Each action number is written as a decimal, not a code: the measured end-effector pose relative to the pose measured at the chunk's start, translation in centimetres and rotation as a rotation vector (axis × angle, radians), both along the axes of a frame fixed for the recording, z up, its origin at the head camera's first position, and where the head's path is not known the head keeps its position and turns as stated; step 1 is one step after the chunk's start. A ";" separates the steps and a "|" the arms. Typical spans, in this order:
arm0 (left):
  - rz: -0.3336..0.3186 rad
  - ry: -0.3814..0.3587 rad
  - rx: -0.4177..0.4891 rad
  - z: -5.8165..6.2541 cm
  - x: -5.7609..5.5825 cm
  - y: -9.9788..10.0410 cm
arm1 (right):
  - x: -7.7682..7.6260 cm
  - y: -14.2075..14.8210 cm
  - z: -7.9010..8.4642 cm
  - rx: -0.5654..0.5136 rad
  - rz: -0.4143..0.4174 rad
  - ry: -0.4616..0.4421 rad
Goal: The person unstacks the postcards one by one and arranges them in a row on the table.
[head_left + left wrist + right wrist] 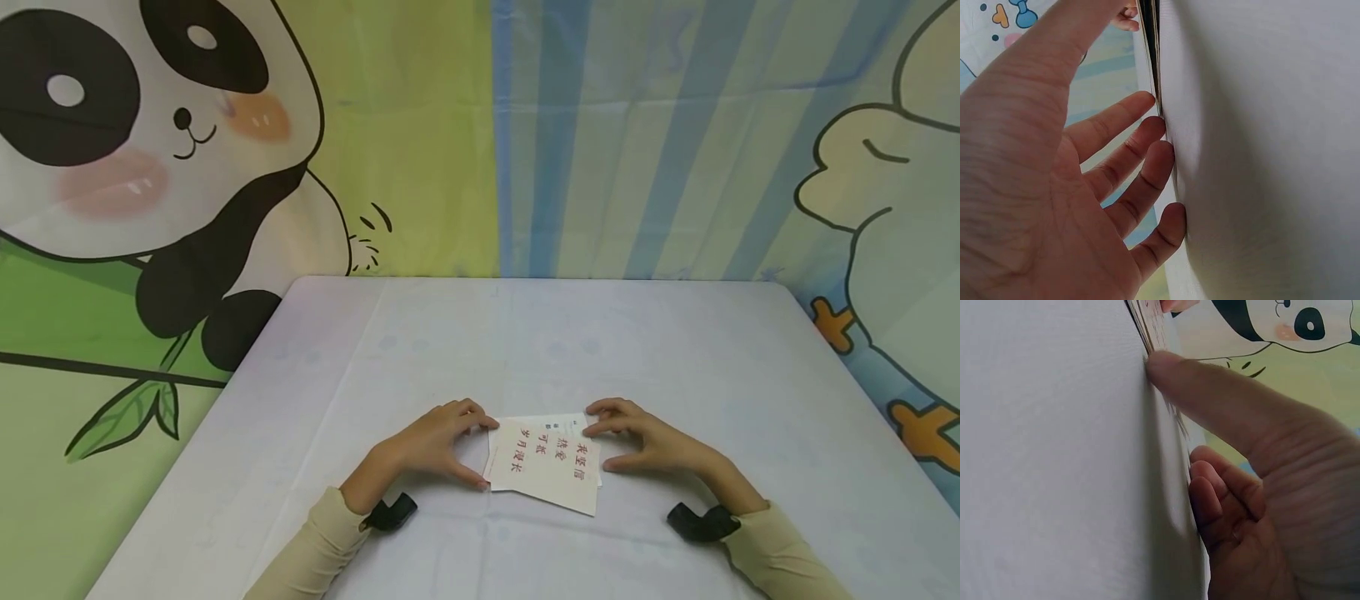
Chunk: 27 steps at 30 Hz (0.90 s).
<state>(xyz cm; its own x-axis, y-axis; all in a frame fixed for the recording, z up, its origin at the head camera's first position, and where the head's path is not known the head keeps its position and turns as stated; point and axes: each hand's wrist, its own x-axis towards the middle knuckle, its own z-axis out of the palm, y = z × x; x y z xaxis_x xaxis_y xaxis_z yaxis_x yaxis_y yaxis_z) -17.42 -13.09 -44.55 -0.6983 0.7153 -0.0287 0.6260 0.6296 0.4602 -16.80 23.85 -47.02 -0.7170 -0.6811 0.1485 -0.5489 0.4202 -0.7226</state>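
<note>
A small loose stack of paper cards lies on the table between the two hands. Its top card is cream with red Chinese characters and sits askew. Beneath it, a white card with small dark print shows along the back. My left hand touches the stack's left edge with thumb and fingertips spread apart. At the opposite side, my right hand has its fingertips by the back right corner and its thumb beside the right edge. In the left wrist view, the stack's edges appear as several thin layers.
A white cloth covers the table. Behind it hangs a backdrop printed with a panda, stripes and a pale cartoon figure. Black wrist cameras sit on the left wrist and the right wrist.
</note>
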 end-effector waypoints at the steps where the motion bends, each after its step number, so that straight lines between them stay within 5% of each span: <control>1: 0.002 0.002 0.000 0.0 0.0 0.0 | 0.0 0.0 0.0 0.000 -0.006 0.008; 14: 0.005 0.019 -0.013 -0.2 0.0 0.2 | 0.0 -0.1 -0.1 -0.007 -0.047 0.017; 27: 0.002 -0.050 0.011 -0.3 -0.1 0.3 | 0.1 -0.3 0.2 -0.015 -0.066 0.013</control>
